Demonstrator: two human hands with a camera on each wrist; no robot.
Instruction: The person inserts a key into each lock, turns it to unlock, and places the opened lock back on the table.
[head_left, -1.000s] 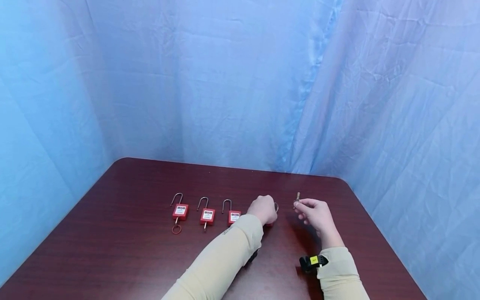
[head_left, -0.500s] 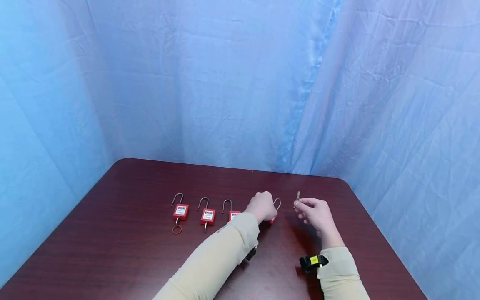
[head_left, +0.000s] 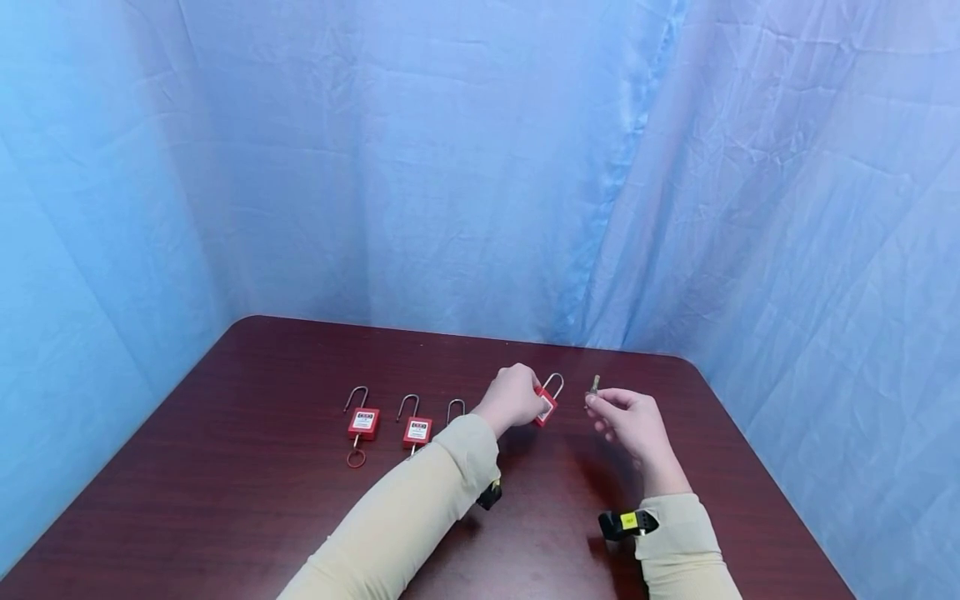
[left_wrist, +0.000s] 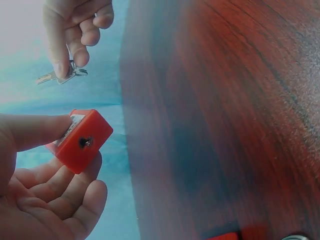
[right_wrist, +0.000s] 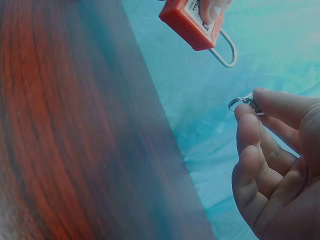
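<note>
The left hand (head_left: 512, 398) has lifted the red padlock (head_left: 545, 406) off the desk (head_left: 262, 500), gripping it mid-frame with its keyhole facing the right hand (head_left: 628, 421), which still pinches the key (head_left: 594, 387) just right of it, ready for insertion

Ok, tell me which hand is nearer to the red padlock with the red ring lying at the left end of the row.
Left. The left hand holds another padlock right of that red padlock with the red ring; the right hand is farther right.
</note>
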